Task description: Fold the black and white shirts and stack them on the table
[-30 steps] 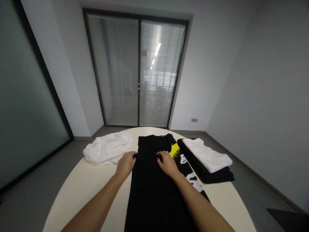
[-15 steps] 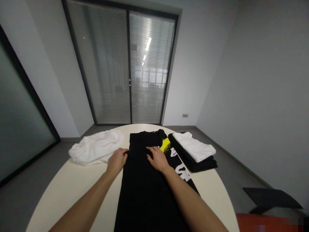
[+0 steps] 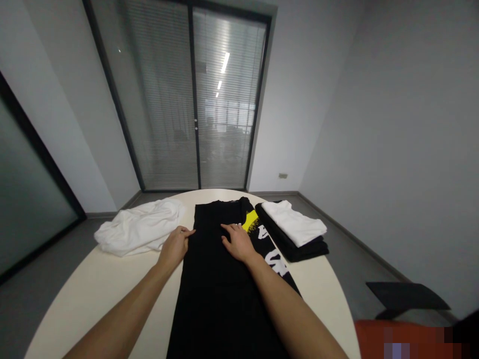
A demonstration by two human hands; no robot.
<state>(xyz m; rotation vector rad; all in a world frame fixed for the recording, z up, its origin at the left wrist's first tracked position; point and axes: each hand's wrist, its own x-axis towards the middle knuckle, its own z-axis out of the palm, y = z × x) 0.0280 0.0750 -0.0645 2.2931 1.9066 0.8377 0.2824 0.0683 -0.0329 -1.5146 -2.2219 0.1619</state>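
Note:
A black garment (image 3: pixel 220 289) with a yellow and white print along its right side lies lengthwise on the round cream table (image 3: pixel 93 289), one side folded over. My left hand (image 3: pixel 177 245) is at its left edge, the index finger stretched out against the cloth and the other fingers curled; nothing is clearly held. On top of the cloth, near the collar end, my right hand (image 3: pixel 238 243) rests with its fingers spread, close to the yellow patch.
A crumpled white cloth (image 3: pixel 140 227) lies at the back left of the table. At the back right, a folded white garment (image 3: pixel 295 223) sits on folded black ones (image 3: pixel 309 251). A red and black chair (image 3: pixel 407 296) stands at the lower right.
The view has shifted slightly, so everything sits a little further left. My left index finger now points out straighter at the cloth's edge. The garment lies as before.

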